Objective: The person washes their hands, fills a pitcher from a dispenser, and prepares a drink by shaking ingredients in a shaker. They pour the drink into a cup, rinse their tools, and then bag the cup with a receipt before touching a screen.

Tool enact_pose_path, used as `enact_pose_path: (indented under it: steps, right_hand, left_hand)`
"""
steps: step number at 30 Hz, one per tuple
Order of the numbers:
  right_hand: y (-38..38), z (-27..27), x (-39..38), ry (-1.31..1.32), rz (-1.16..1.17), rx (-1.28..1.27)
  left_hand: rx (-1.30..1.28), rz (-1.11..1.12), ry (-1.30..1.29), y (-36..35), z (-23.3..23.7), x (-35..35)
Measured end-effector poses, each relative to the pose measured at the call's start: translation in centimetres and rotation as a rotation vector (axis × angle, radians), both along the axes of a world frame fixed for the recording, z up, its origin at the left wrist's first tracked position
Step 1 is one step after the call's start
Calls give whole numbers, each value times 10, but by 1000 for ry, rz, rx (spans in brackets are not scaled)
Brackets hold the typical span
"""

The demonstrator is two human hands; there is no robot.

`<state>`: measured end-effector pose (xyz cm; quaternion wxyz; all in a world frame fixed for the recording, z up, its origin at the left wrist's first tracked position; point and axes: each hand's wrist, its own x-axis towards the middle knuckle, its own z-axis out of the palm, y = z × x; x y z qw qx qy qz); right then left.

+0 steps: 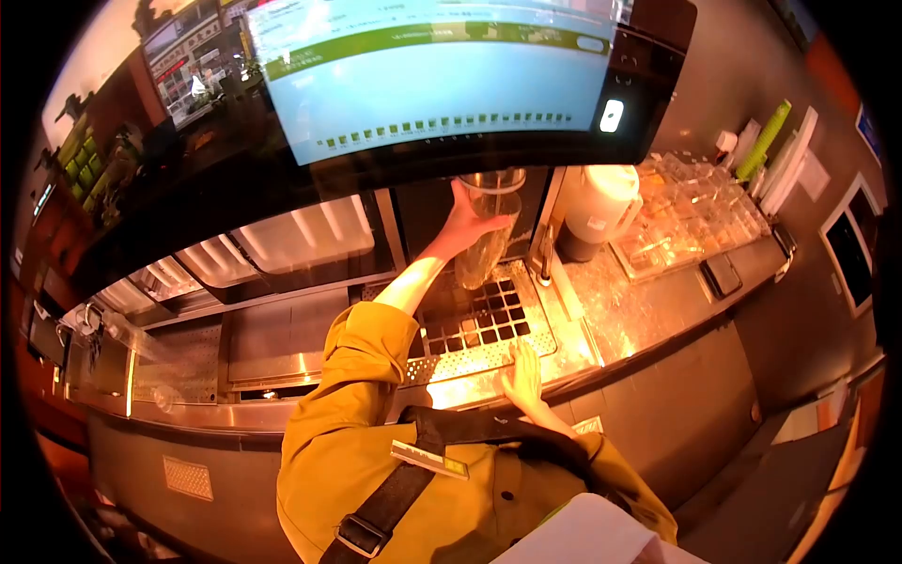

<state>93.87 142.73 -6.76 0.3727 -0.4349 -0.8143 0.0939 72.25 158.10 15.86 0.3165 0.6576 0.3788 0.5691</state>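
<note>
A tall clear cup [487, 249] is held in my left hand [465, 226], the fingers wrapped round its upper part just below the hanging screen. Below the cup lies a metal drain grate [484, 315] with square openings, set into the counter. My right hand [523, 376] rests at the counter's front edge, its fingers stretched out and holding nothing. The cup's top is partly hidden by the screen's lower edge.
A large lit screen [442, 80] hangs low over the counter. To the right stand a white-topped jug [606, 202], a tray of clear containers [681, 211] and stacked green cups [766, 141]. White bins [301, 235] line the left shelf.
</note>
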Motion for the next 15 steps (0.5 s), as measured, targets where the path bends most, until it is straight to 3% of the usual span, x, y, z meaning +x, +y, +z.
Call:
enact_pose_path:
  steps: [1, 5, 15]
  right_hand:
    - [-1, 20, -3, -67, -21, -22]
    - [-1, 9, 0, -96, -77, -46]
    - [5, 4, 1, -90, -89, -18]
  left_hand:
    - [-32, 36, -6, 4, -4, 0]
    - [-27, -125, -141, 3, -3, 2]
    - [17, -140, -156, 5, -6, -2]
